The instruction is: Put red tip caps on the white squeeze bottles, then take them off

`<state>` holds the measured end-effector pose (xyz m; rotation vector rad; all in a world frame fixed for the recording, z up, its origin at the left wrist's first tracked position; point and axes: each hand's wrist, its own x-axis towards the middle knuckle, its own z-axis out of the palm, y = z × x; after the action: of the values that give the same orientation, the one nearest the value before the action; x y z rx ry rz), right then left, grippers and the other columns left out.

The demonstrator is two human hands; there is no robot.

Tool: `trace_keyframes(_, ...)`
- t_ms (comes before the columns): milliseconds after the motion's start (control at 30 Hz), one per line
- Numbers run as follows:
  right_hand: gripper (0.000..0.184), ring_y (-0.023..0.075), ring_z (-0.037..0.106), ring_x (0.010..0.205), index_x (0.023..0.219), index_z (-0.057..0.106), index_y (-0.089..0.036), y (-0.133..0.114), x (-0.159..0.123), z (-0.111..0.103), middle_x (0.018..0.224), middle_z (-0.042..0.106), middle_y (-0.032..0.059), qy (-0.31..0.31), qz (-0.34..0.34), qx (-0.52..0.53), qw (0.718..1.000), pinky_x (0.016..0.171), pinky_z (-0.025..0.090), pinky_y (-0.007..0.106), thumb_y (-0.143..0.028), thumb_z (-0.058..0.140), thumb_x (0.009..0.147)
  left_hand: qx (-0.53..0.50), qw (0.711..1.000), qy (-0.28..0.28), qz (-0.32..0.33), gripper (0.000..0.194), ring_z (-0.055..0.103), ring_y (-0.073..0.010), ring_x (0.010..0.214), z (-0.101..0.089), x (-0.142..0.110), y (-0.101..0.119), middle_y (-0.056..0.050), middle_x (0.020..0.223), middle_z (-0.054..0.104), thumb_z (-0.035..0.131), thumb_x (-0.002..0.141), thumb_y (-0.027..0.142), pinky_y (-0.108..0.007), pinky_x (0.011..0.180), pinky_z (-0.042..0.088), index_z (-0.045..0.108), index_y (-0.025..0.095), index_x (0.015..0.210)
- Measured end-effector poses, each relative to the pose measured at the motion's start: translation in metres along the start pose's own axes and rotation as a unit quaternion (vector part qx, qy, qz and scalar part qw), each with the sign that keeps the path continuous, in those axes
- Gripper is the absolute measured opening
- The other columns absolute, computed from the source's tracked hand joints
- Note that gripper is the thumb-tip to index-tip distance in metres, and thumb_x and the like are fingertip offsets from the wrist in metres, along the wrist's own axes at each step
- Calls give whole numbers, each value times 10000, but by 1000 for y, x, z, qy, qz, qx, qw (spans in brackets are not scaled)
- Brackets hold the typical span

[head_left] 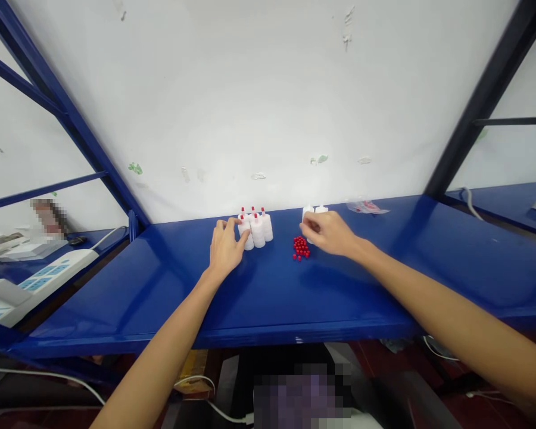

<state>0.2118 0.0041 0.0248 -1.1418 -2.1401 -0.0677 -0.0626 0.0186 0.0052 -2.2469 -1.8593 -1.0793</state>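
Observation:
Several white squeeze bottles (258, 235) with red tips stand in a tight group at the wall side of the blue table. My left hand (226, 244) is at the group's left edge, thumb and fingers closed around the front-left bottle (248, 241). To the right, my right hand (330, 231) has its fingers curled together in front of white bottles (321, 209) that show no red tips. Whatever those fingers pinch is hidden. Just left of and below this hand lies a small pile of red caps (301, 245).
A clear plastic bag (367, 206) with something red lies at the back right of the blue table (268, 298). Blue posts (89, 143) and dark posts (473, 107) frame both sides. On the left are white power strips (49, 280).

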Motion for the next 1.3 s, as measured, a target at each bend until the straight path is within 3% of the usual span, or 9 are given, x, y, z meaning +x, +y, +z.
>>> trace_keyframes(167, 206, 88, 420, 495, 674, 462, -193, -15, -6, 13, 545, 492, -35, -29, -54, 87, 994, 553, 306, 236, -249, 462, 872, -133, 991, -11, 1, 214, 579, -197, 849, 1, -8, -2, -68, 1054, 588, 545, 889, 340, -373, 841, 468, 467, 200, 1031)
trace_keyframes(300, 259, 76, 372, 477, 664, 469, -194, -26, -11, 22, 510, 436, -65, -28, -46, 144, 988, 524, 289, 228, -337, 571, 855, -246, 967, -59, 12, 206, 565, -151, 775, -4, -34, 12, -17, 979, 585, 525, 884, 280, -282, 719, 450, 400, 226, 1037)
trace_keyframes(400, 308, 68, 321, 461, 658, 463, -198, -33, -16, 25, 491, 334, -96, 12, -46, 176, 983, 505, 281, 223, -387, 680, 768, -276, 950, -137, 44, 178, 519, -127, 684, -12, -63, 31, 17, 874, 564, 441, 928, 246, -250, 664, 421, 376, 237, 1093)
trace_keyframes(500, 246, 78, 331, 486, 762, 509, -190, -38, -20, 23, 547, 357, -88, 15, -102, 199, 975, 519, 302, 228, -398, 639, 789, -218, 960, -154, 86, 173, 516, -138, 688, -18, -87, 46, 11, 861, 556, 413, 947, 245, -254, 659, 398, 400, 237, 1119)
trace_keyframes(633, 235, 112, 434, 615, 966, 537, -174, -44, -20, 18, 749, 515, -14, -100, -171, 156, 968, 597, 347, 249, -402, 485, 939, -94, 979, -145, 104, 167, 559, -163, 693, -21, -98, 53, 12, 864, 602, 451, 941, 274, -272, 649, 363, 443, 245, 1106)
trace_keyframes(767, 228, 127, 457, 668, 971, 519, -181, -51, -19, 18, 845, 558, 21, -158, -195, 122, 960, 634, 350, 263, -339, 362, 1016, -68, 983, -138, 98, 160, 594, -182, 722, -20, -97, 51, 9, 875, 635, 438, 974, 362, -277, 645, 366, 456, 247, 1084)
trace_keyframes(1067, 376, 108, 335, 552, 693, 303, -218, -52, -15, 21, 612, 346, -50, -191, -109, 251, 943, 567, 286, 257, -378, 261, 1031, -34, 978, -133, 156, 215, 625, -194, 833, -21, -96, 52, -21, 996, 626, 380, 988, 306, -296, 711, 431, 502, 259, 1158)
trace_keyframes(1167, 352, 118, 394, 572, 691, 354, -209, -37, -8, 7, 620, 424, -29, -208, -89, 170, 959, 595, 301, 267, -333, 287, 1014, -36, 979, -135, 151, 208, 635, -194, 829, -21, -96, 53, -19, 988, 641, 375, 993, 326, -294, 703, 431, 491, 259, 1152)
trace_keyframes(1300, 224, 173, 521, 639, 799, 540, -176, -10, -1, -9, 724, 603, 62, -263, 6, -87, 961, 597, 307, 287, -299, 416, 940, -34, 976, -150, 157, 177, 640, -197, 827, -22, -96, 54, -11, 976, 658, 393, 988, 341, -293, 699, 421, 484, 256, 1114)
